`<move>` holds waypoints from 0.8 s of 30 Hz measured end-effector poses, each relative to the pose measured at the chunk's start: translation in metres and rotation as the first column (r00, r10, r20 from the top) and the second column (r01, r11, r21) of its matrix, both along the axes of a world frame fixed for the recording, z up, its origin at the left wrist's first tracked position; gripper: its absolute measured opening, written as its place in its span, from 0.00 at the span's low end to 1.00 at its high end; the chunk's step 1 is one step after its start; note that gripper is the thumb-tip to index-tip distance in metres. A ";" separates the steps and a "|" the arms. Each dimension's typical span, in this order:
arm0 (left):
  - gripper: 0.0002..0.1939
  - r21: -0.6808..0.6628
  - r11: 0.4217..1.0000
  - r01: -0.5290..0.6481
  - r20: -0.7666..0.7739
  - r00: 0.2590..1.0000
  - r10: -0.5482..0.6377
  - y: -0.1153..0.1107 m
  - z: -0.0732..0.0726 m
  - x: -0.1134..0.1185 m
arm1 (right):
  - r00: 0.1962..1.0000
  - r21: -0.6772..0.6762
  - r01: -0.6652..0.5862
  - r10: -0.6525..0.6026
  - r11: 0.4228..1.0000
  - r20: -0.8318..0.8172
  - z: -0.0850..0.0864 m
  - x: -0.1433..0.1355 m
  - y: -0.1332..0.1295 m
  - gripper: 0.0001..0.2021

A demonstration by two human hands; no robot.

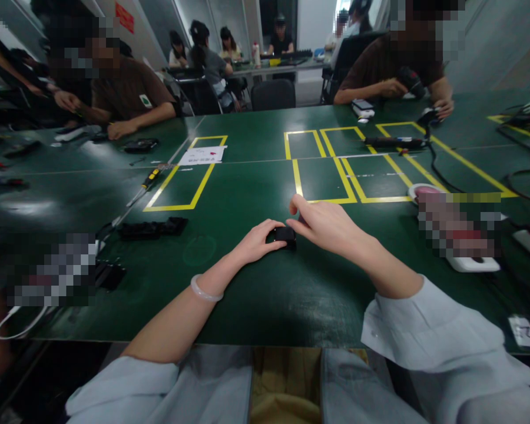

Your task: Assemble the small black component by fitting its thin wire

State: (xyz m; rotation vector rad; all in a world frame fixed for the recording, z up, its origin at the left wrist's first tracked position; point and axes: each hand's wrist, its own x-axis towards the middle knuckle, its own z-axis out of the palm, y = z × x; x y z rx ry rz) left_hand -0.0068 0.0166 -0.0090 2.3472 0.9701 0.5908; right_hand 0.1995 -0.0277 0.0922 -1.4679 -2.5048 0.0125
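Note:
A small black object [285, 237] rests on the green table [265, 294] in front of me. My left hand [261, 240] holds it from the left, thumb on the near side and fingers on the far side. Just to the right of the object is my right hand [320, 222], raised a little, its fingers curled with the index finger and thumb bent towards each other. Whether anything sits between those fingertips is too small to tell.
Yellow tape [329, 201] marks rectangles beyond my hands. A yellow-black screwdriver [151, 178], a paper sheet [202, 155] and black parts [152, 228] lie left. At right are a white-edged device [474, 263] and cables. People sit across the table.

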 end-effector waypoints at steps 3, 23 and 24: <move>0.20 -0.002 1.000 0.005 0.007 1.000 -0.005 0.000 0.000 0.000 | 1.000 -0.007 0.008 -0.008 1.000 0.030 -0.001 0.000 0.001 0.11; 0.19 0.001 1.000 0.018 0.018 1.000 -0.018 0.000 0.000 0.000 | 0.999 0.006 -0.026 0.026 1.000 -0.029 0.000 0.001 -0.001 0.11; 0.19 0.002 1.000 0.015 0.015 1.000 -0.015 0.000 0.000 0.000 | 1.000 0.006 -0.021 0.021 1.000 -0.023 0.000 0.000 -0.001 0.11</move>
